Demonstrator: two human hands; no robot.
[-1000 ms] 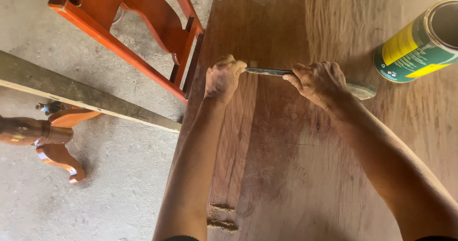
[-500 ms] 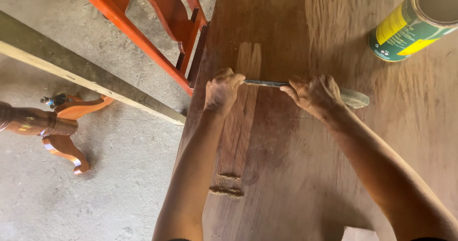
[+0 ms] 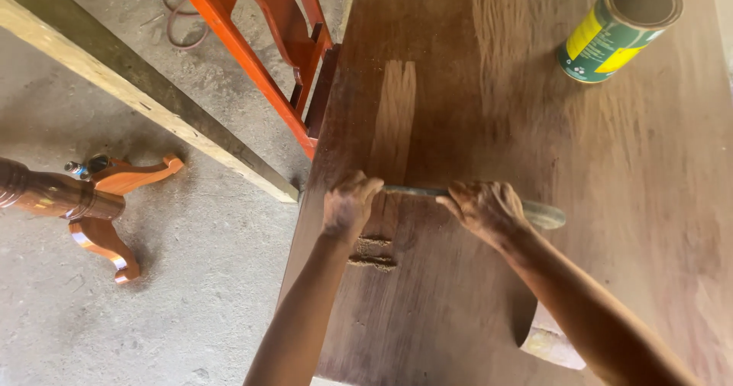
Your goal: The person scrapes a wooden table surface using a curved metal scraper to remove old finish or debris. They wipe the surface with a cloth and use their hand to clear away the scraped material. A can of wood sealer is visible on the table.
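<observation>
both hands grip a long flat grey metal scraper blade (image 3: 416,193) lying crosswise on the dark brown wooden tabletop (image 3: 611,203); long axis left-right. left hand (image 3: 350,204) clenched on its left end, right hand (image 3: 485,209) on the right part, rounded tip poking out rightward.

One can (image 3: 618,29) — one scraper (image 3: 416,192)

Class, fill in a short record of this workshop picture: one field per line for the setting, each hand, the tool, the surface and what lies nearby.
setting: workshop, concrete floor
left hand: grips one end of the blade
right hand: grips the other end
blade: flat metal strip, held across the board
board: dark brown wood, paler scraped strip, small heaps of dust
dust: just below the left hand
can: green and yellow, open, on the board
nearby: orange chair frame, plank, turned table leg
</observation>
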